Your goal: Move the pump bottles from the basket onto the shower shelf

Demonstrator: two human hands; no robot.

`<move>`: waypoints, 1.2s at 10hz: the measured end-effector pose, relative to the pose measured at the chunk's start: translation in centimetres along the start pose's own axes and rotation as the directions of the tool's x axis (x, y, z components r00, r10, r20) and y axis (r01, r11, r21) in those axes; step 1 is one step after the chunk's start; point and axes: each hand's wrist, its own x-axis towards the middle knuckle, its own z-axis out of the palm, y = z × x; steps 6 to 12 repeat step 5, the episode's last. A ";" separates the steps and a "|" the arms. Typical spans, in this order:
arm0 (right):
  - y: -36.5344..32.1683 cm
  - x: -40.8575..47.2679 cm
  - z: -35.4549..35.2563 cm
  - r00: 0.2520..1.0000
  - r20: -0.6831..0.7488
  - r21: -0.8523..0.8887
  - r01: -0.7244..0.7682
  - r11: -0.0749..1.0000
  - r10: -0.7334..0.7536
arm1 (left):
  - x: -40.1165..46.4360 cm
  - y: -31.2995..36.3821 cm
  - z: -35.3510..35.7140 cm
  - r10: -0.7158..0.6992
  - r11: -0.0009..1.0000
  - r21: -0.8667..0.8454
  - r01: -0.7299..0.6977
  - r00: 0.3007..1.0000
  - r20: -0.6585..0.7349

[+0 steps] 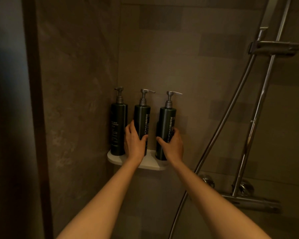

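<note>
Arms reach forward; left hand (134, 140) grips the middle bottle (142, 121); right hand (173, 145) grips the right bottle (166, 128).

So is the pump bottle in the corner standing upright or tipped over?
Upright. The left pump bottle stands on the white shower shelf against the corner, pump head on top, with neither hand on it.

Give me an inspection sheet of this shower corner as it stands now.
Surface: white shower shelf in the tiled corner, holding all three bottles.
Job's things: left bottle, middle bottle, right bottle, all upright in a row; basket not in view.
Clutter: nothing seen.
Grippers: left hand wrapped on the middle bottle; right hand wrapped on the right bottle.
Cables: shower hose hangs right of the shelf.
Surroundings: shower rail, mixer valve, dim light.
</note>
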 end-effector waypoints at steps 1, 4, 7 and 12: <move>-0.2 -0.1 -0.1 1.000 0.008 0.001 -0.015 1.000 0.015 | 0.0 0.2 -0.3 -0.003 1.000 0.021 0.003 1.000 0.016; 0.0 -1.5 -1.2 0.999 0.023 0.016 -0.037 0.999 0.037 | -2.0 0.4 -2.5 0.092 0.984 0.145 -0.099 0.994 0.056; 0.5 -2.2 -2.8 0.999 -0.020 -0.018 0.029 0.999 -0.029 | -3.2 0.9 -3.4 0.115 0.955 0.265 -0.129 0.991 0.069; 0.5 -2.2 -2.8 0.999 -0.020 -0.018 0.029 0.999 -0.029 | -3.2 0.9 -3.4 0.115 0.955 0.265 -0.129 0.991 0.069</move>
